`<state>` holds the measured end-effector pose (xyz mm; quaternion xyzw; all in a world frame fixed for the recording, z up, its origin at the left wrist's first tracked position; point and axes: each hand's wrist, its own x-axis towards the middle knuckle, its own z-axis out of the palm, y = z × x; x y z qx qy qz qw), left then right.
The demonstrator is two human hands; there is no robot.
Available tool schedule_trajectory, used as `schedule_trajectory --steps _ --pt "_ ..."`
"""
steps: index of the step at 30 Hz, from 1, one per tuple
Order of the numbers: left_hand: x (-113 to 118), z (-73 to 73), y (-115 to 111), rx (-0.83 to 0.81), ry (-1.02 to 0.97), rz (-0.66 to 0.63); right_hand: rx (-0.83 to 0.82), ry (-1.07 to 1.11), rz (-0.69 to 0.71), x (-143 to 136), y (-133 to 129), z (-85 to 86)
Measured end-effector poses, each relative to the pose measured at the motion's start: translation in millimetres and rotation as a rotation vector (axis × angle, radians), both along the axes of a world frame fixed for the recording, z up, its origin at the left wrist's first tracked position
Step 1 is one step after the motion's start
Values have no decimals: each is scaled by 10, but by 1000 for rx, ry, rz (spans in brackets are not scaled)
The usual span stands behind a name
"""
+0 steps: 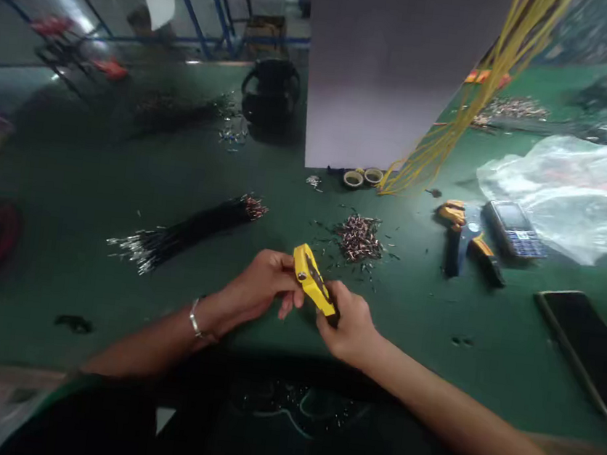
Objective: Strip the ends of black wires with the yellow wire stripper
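Observation:
My right hand (348, 322) is wrapped round the handles of a yellow hand tool (310, 276) that looks like a crimper. Its head points up and to the left. At that head is my left hand (271, 282), fingers pinched together; whatever they hold is too small to make out. Left of my hands lies a bundle of black wires (193, 229) with pale tips at one end and copper-coloured ends at the other. Just beyond the tool, a heap of small copper-coloured terminals (360, 237) is spread on the green table (265, 179).
To the right lie a wire stripper (469, 239) with orange parts, a keypad phone (516, 230), a smartphone (588, 351) and a clear plastic bag (576, 189). Yellow wires (458, 121) hang beside a pale upright panel (386, 76). Two tape rolls (362, 179) sit at its foot.

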<state>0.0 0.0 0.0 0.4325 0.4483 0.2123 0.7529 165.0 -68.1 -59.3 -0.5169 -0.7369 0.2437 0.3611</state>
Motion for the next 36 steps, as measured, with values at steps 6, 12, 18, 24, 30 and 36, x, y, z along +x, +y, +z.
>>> schedule_trajectory --steps 6,12,18,24,30,36 --pt "-14 -5 26 -10 3 -8 39 -63 -5 -2 17 15" --pt "-43 -25 30 -13 -8 -5 42 -27 -3 -43 28 18" --pt "-53 -75 23 6 -8 -7 -24 10 -11 -68 23 -19" --pt "-48 -76 26 14 -14 20 -52 19 -8 -75 26 -38" --pt "-52 -96 33 20 -8 24 -31 24 -20 -81 36 -62" --pt "-39 -87 33 15 -25 32 -9 42 -28 -83 46 -65"
